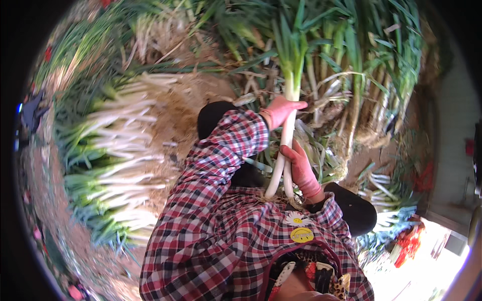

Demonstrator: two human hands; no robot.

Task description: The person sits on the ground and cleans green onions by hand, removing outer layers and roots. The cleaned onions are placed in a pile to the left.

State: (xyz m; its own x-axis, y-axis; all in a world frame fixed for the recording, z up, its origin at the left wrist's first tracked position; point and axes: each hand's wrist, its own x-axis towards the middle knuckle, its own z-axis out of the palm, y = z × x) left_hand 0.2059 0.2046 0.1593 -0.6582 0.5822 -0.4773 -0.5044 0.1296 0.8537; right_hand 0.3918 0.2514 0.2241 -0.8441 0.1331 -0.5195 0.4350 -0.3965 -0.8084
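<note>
My left hand [280,110], in a pink glove, is closed around two long green onions [289,128] just below their leaves. The stalks stand nearly upright in the view, side by side at the top and spread apart at the roots, which lie against my checked apron smock. Lower down, my right hand [302,169], also gloved in pink, grips the white stems, its thumb in front; part of its fingers is hidden. Torn outer leaves [314,141] lie just beyond the right hand.
A long row of cleaned green onions [124,139] lies on bare soil [169,124] to my left. Uncleaned green onions [376,90] with rooty ends stand in a pile ahead right. A smaller heap of onions [380,188] is at the right, near red netting [408,242].
</note>
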